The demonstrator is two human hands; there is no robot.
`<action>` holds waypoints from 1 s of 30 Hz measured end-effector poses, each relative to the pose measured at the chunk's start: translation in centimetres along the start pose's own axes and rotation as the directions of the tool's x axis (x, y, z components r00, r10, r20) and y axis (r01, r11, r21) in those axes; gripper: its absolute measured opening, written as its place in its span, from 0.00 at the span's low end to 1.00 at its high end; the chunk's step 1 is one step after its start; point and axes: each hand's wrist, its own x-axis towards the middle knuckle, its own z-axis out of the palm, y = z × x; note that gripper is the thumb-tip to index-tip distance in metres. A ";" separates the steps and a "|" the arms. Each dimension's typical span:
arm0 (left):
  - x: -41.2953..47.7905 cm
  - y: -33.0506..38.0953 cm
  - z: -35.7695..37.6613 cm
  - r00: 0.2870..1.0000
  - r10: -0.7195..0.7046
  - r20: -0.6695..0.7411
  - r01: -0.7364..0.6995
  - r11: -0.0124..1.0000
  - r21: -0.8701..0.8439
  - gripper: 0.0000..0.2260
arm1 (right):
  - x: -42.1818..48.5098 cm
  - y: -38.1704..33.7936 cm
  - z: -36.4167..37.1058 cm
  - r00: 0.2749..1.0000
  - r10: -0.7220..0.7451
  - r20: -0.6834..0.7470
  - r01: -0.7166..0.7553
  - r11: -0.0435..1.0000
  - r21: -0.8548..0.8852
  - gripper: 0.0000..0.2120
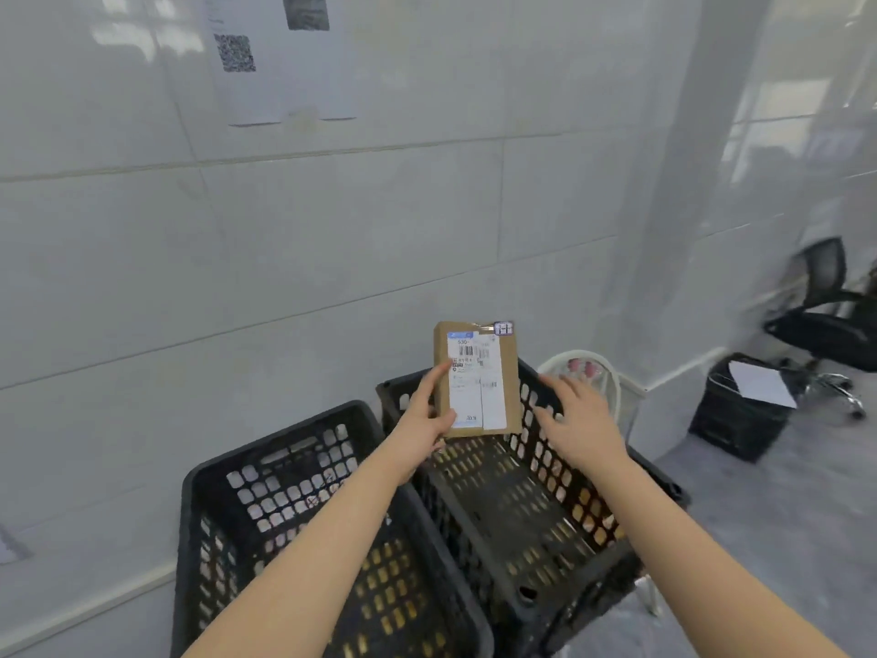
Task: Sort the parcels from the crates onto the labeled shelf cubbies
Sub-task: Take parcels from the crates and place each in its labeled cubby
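Note:
A small brown cardboard parcel [479, 379] with a white shipping label and a purple sticker at its top right corner stands upright above the right black crate [531, 510]. My left hand [429, 415] grips its lower left edge, thumb across the front. My right hand [576, 415] hovers just right of the parcel with its fingers spread, holding nothing. A second black crate [303, 529] stands to the left. No parcels show inside either crate. The shelf cubbies are out of view.
A tiled wall with taped paper sheets [280, 54] rises behind the crates. A white wire bin [600, 377] stands behind the right crate. Farther right are a small black bin [740, 406] with white paper on it and a black office chair [830, 315].

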 end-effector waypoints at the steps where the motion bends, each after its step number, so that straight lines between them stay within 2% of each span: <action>1: 1.1 0.1 1.7 0.999 0.002 0.035 -0.002 1.000 -0.002 0.33 | 0.1 1.7 -0.9 1.000 0.018 -0.005 -0.018 0.999 -0.029 0.26; 6: 6.9 0.3 11.4 0.986 0.019 0.163 -0.027 0.998 0.048 0.34 | -0.2 10.4 -6.2 0.992 0.113 -0.058 -0.119 0.985 -0.123 0.28; 17: 16.9 1.1 36.5 0.914 0.032 0.405 -0.035 0.999 -0.001 0.30 | -2.1 32.9 -18.8 0.909 0.382 -0.167 -0.395 0.918 -0.049 0.27; 20: 18.7 0.0 43.2 0.883 0.015 0.469 -0.028 0.999 0.021 0.30 | -3.9 38.0 -21.0 0.867 0.459 -0.195 -0.471 0.882 -0.021 0.26; 24: 21.8 -1.8 52.4 0.804 -0.007 0.595 -0.010 1.000 0.024 0.31 | -6.0 45.3 -23.7 0.788 0.570 -0.234 -0.589 0.808 -0.018 0.27; 30: 28.1 -3.6 66.1 0.704 0.027 0.709 -0.070 0.997 0.031 0.34 | -6.8 57.9 -27.8 0.657 0.721 -0.222 -0.745 0.666 -0.043 0.30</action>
